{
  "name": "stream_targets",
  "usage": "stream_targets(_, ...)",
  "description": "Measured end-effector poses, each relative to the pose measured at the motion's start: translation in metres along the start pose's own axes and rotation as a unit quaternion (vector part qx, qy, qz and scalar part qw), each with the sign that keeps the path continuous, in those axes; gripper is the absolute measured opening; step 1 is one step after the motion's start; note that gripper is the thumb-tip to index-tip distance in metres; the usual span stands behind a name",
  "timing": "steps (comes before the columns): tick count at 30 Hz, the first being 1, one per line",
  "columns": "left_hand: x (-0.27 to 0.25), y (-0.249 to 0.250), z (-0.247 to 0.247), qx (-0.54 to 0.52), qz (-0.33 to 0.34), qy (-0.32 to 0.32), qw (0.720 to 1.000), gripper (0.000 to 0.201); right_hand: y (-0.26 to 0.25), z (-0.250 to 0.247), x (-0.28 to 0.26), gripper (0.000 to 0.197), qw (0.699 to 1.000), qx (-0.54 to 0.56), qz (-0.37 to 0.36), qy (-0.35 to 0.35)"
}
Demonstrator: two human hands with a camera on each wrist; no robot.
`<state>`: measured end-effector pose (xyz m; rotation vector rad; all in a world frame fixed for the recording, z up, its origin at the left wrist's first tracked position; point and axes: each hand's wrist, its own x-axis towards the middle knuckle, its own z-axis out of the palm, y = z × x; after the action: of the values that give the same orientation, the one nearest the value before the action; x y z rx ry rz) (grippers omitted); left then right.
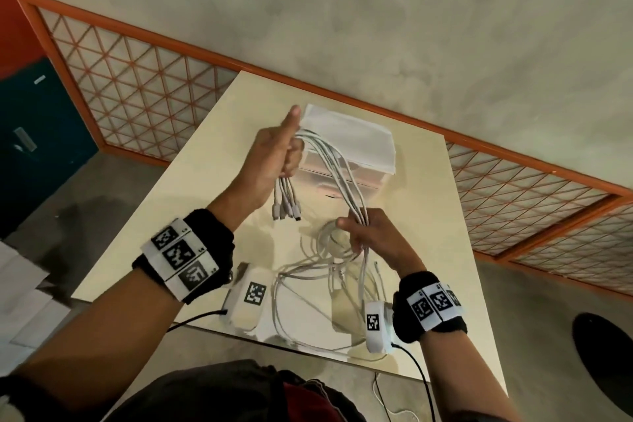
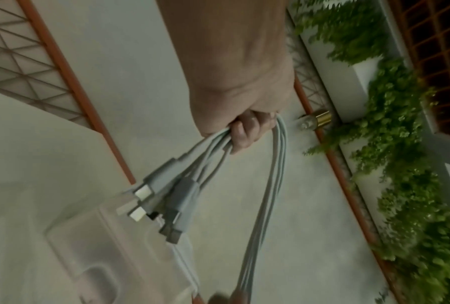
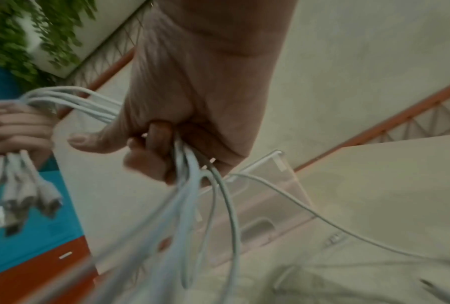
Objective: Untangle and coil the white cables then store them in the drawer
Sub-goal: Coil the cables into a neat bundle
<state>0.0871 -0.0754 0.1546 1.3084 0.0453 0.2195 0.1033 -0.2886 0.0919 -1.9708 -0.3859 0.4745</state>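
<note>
An orange-framed lattice railing (image 1: 144,86) runs behind the cream table (image 1: 191,188), with green foliage (image 2: 390,144) beyond.

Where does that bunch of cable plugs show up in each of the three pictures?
Head: plugs hang below the left hand, centre, above the table.
Left wrist: plugs at centre-left, dangling under the fingers.
Right wrist: plugs at the left edge, under the left hand.
Shared landmark: the clear drawer box.
</note>
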Motion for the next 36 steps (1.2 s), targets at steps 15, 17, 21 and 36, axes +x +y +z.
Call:
stream_targets(15, -0.006, -0.034, -0.022, -0.023, -0.065, 0.088, 0.994, 0.045, 0.005, -0.016, 0.008, 0.056, 0.992, -0.034, 0.029, 0.115)
stream_targets(17, -0.012, -0.045, -0.016, -0.007, -0.108, 0.065, 0.992, 0.045, -0.008, -0.016, 0.008, 0.057, 0.992, -0.037, 0.014, 0.123)
stream_targets(21, -0.027, -0.056, 0.008, 0.008, -0.183, -0.027, 0.983, 0.039, -0.026, -0.011, 0.010, 0.055, 0.991, -0.082, -0.013, 0.102)
stream_targets(36, -0.016, -0.033, 0.032, 0.087, -0.042, -0.068, 0.993, 0.024, -0.023, 0.012, 0.015, 0.018, 0.978, -0.182, -0.099, 0.010)
